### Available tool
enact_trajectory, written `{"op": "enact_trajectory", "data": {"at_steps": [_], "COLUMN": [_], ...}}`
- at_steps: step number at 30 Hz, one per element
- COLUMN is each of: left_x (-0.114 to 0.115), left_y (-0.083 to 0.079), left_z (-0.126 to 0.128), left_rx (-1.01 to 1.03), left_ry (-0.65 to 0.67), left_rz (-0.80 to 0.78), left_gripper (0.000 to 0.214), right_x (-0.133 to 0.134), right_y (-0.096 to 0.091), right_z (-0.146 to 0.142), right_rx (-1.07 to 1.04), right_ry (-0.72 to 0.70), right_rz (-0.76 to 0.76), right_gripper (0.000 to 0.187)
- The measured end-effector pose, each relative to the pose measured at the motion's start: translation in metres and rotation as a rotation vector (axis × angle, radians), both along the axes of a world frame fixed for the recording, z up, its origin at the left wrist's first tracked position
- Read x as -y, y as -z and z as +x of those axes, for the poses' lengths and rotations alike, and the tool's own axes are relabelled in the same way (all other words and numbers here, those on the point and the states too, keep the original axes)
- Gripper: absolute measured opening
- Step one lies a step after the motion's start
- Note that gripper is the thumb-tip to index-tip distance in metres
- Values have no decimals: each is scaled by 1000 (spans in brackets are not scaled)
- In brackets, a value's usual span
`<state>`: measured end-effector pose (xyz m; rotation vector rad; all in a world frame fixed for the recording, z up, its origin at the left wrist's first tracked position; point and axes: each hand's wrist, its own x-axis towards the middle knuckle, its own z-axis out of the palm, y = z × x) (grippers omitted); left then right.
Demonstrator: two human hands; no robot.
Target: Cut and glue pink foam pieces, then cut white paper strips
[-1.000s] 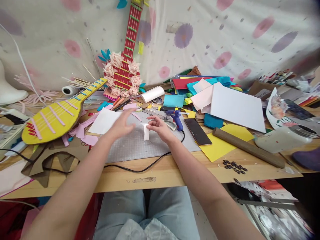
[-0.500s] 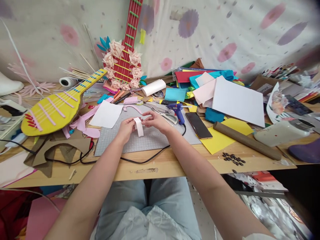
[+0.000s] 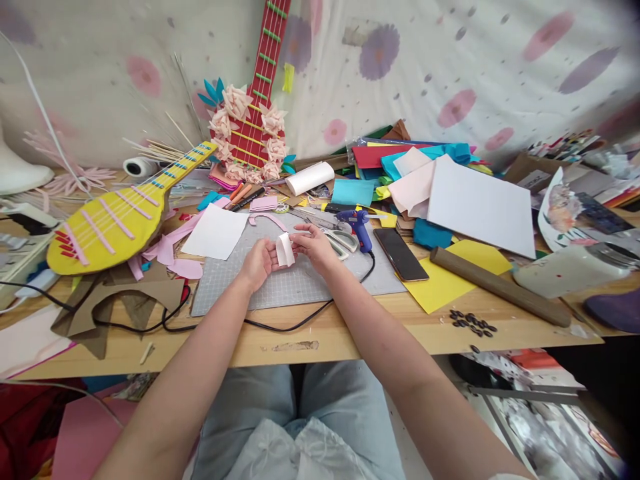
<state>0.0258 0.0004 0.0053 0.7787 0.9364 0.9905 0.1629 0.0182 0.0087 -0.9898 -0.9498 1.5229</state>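
A short white paper strip (image 3: pixel 285 249), curved over into a loop, is between my two hands above the grey cutting mat (image 3: pixel 220 285). My left hand (image 3: pixel 259 265) has its palm turned partly up, with the fingers closed at the strip's left side. From the other side my right hand (image 3: pixel 316 248) pinches the strip, its fingertips partly hidden. Just beyond that hand, scissors (image 3: pixel 343 241) with pale handles lie on the mat beside a blue glue gun (image 3: pixel 359 227). A white paper sheet (image 3: pixel 215 230) rests at the mat's left.
To the left is a yellow lute-like craft piece (image 3: pixel 107 223); a red one with paper roses (image 3: pixel 247 137) leans at the back. A phone (image 3: pixel 400 255), a cardboard tube (image 3: pixel 500 287), a jar (image 3: pixel 570 270) and small dark beads (image 3: pixel 473 323) lie right. A black cord (image 3: pixel 287 328) crosses the front.
The strip has been bent round from hanging down to a curved loop. My left hand has turned palm upward and shifted slightly right. The view has moved a little.
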Motion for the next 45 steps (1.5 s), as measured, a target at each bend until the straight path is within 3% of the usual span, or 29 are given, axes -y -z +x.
{"op": "enact_trajectory", "data": {"at_steps": [7,11,16,20,27,36,42,45], "left_x": [4,6,7,8,8,14,13,11], "left_y": [6,5,5,3,0,0,0,3], "left_z": [7,5,1,1,4,8,6,5], "left_rx": [-184,-169,-164,-140,-160,-265,-261,-250], "left_ry": [-24,29,162,206,89,148,171,186], "left_rz": [196,133,104,101,24,32,40,46], "left_gripper": [35,25,23,24,33,13,14,14], "right_x": [-2,-5,0,1,0,2,1,1], "right_y": [0,3,9,12,11,14,18,19], "right_z": [1,9,14,13,14,12,8,6], "right_rx": [-8,193,252,223,90,161,128,145], "right_ry": [-10,91,-137,-100,67,82,-14,4], "right_rz": [12,160,174,150,131,201,149,177], "right_gripper": [41,38,46,44,43,41,45,46]}}
